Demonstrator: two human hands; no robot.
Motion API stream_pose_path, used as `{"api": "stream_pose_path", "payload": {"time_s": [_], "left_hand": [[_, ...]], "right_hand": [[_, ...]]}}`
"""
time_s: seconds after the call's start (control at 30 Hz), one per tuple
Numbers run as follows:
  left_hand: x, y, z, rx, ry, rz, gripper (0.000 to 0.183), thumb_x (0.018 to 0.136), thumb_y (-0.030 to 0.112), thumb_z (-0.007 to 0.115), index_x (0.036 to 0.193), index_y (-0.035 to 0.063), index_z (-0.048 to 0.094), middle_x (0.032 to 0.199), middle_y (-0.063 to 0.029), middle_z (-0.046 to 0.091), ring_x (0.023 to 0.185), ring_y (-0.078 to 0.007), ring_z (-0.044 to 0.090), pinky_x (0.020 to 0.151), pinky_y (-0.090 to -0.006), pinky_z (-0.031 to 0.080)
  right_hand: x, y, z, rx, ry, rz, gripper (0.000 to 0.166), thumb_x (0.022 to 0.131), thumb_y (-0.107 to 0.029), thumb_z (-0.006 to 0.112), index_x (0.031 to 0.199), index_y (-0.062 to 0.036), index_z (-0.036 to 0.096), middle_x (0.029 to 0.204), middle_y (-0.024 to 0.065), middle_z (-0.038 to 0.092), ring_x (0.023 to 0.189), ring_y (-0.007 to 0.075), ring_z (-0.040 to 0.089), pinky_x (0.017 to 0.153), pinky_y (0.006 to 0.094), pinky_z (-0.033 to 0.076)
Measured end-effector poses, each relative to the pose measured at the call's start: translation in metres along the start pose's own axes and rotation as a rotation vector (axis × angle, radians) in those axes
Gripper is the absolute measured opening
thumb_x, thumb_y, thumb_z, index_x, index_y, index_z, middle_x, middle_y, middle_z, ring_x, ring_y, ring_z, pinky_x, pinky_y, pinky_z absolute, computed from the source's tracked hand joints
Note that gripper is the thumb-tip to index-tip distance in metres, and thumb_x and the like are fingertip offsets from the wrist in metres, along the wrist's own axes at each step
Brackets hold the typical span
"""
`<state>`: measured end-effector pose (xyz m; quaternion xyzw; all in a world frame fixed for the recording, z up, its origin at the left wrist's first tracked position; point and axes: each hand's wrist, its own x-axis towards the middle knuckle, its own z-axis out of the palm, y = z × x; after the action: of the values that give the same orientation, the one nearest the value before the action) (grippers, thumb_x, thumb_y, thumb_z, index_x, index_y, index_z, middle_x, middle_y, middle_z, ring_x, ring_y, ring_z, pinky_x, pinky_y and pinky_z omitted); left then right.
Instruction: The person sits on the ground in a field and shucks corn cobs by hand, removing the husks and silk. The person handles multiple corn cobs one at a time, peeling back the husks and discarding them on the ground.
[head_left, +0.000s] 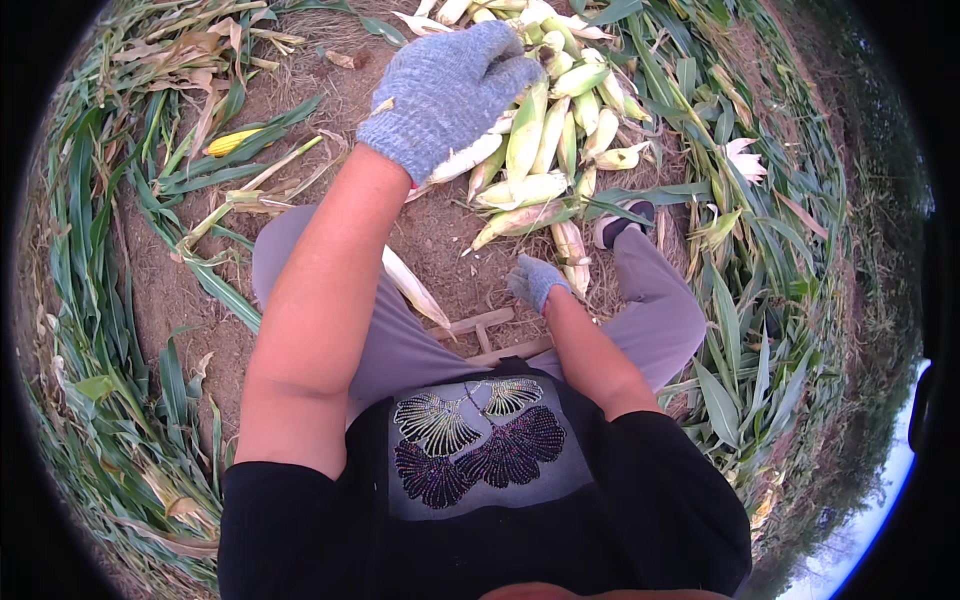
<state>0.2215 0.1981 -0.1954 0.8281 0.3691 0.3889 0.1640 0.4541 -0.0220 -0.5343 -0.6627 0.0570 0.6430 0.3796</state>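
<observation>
My left hand (450, 97), in a grey knit glove, reaches over the left side of a pile of corn ears in pale green husks (574, 112). Its fingertips are at the top of a large husked-over ear (527, 139); whether they grip it I cannot tell. Down between my knees is my right hand (537, 282), gloved the same way, with nothing visible in it. Just beside it lies an ear with a dry, pale husk (571, 255). Another pale-husked ear (412, 285) shows between my left forearm and thigh, partly hidden by the arm.
Under me is a low wooden stool (484, 330). A bare yellow cob (234, 142) lies among leaves at the left. Cut corn stalks and leaves (82, 217) heap up on the left, with more stalks (739, 322) on the right. My shoe (624, 223) is against the pile's right edge.
</observation>
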Motion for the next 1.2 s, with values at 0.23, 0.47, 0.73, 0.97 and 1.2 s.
{"api": "stream_pose_path", "payload": {"time_s": [0.23, 0.47, 0.73, 0.97, 1.2], "left_hand": [[0.001, -0.001, 0.016, 0.075, -0.085, 0.022, 0.028, 0.09, 0.034, 0.069, 0.103, 0.0091, 0.069, 0.087, -0.0148, 0.07, 0.081, -0.0333, 0.069, 0.072, -0.0413, 0.054], [0.014, 0.03, 0.005, -0.024, -0.128, -0.068, 0.018, 0.087, 0.023, 0.068, 0.088, 0.0052, 0.065, 0.074, -0.0209, 0.063, 0.071, -0.0399, 0.064, 0.064, -0.0435, 0.051], [0.013, 0.011, 0.027, 0.015, -0.176, 0.053, 0.025, 0.09, 0.028, 0.071, 0.105, 0.0088, 0.069, 0.087, -0.0123, 0.072, 0.077, -0.0229, 0.071, 0.07, -0.033, 0.054], [0.011, 0.006, 0.033, 0.039, -0.255, -0.032, 0.027, 0.09, 0.021, 0.072, 0.111, 0.0043, 0.068, 0.096, -0.0092, 0.073, 0.085, -0.0155, 0.069, 0.078, -0.0298, 0.053], [0.018, 0.009, 0.042, 0.042, -0.323, -0.045, 0.027, 0.09, 0.02, 0.072, 0.111, 0.003, 0.068, 0.097, -0.0096, 0.073, 0.086, -0.015, 0.069, 0.079, -0.0296, 0.053]], "right_hand": [[-0.001, -0.009, 0.012, 0.047, -0.002, -0.067, 0.045, 0.098, -0.03, 0.059, 0.133, -0.0024, 0.049, 0.132, 0.0173, 0.058, 0.111, 0.0327, 0.063, 0.087, 0.0405, 0.057], [0.018, -0.007, 0.004, 0.095, 0.043, 0.018, 0.046, 0.098, -0.028, 0.061, 0.135, -0.0034, 0.049, 0.132, 0.0188, 0.057, 0.112, 0.0314, 0.063, 0.088, 0.0394, 0.058], [0.045, 0.002, -0.003, 0.101, 0.074, 0.077, 0.045, 0.099, -0.029, 0.058, 0.134, -0.0022, 0.048, 0.131, 0.0201, 0.058, 0.109, 0.0331, 0.063, 0.087, 0.0413, 0.058], [0.074, 0.002, 0.003, 0.129, 0.105, 0.008, 0.037, 0.099, -0.026, 0.057, 0.126, -0.0011, 0.052, 0.117, 0.0181, 0.064, 0.103, 0.0307, 0.066, 0.082, 0.0397, 0.058], [0.072, 0.03, -0.11, -1.678, 0.347, 0.11, 0.037, 0.091, -0.033, 0.06, 0.118, -0.01, 0.069, 0.123, 0.0064, 0.068, 0.107, 0.0293, 0.067, 0.089, 0.0383, 0.054]]}}
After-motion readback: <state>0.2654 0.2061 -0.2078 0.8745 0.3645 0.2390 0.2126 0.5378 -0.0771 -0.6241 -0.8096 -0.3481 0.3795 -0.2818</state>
